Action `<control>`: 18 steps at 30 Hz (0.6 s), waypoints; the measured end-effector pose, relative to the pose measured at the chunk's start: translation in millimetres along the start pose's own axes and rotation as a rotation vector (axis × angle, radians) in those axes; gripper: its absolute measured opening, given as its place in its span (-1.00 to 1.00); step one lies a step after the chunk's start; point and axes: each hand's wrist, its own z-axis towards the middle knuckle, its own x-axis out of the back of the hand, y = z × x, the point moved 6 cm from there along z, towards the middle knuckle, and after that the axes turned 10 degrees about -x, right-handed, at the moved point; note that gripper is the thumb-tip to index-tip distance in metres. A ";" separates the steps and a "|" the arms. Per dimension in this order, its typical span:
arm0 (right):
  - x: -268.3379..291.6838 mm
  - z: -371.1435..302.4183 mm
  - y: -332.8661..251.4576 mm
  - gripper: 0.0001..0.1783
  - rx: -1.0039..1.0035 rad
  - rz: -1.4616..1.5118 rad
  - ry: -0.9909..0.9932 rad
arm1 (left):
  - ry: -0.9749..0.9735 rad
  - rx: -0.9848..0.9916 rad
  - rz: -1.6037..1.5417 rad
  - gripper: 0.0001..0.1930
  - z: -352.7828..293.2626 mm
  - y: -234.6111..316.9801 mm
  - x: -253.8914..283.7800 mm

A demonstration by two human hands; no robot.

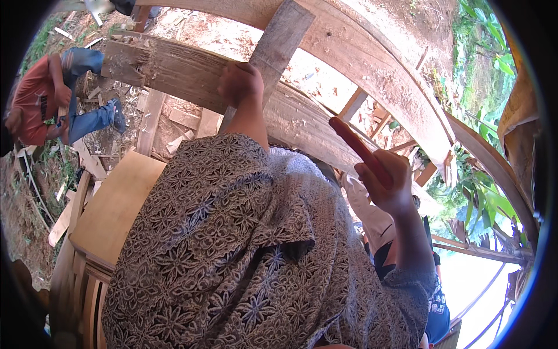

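Though well apart, left hand (241, 84) a fist at grey board's (285, 43) edge, right hand (385, 180) round red stick (357, 145) — open gap (317, 75) nearby.

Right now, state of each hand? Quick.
Left hand: closed, by the grey plank; whether it holds anything can't be told.
Right hand: closed, holding a red bar-shaped object.

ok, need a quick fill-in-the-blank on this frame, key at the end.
1. The person's right hand grips a stick-like object coloured ____.
2. Of the person's two hands, the one nearer the grey crossing board is the ____ one.
3. The jeans on the co-worker at the picture's left are coloured ____.
4. The long beam beneath that board is made of ____.

Missing words: red; left; blue; wood.
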 end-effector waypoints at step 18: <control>-6.8 66.5 -5.5 -0.60 0.107 0.005 0.023 | 0.071 -0.057 -0.020 -0.63 -12.3 -3.4 20.7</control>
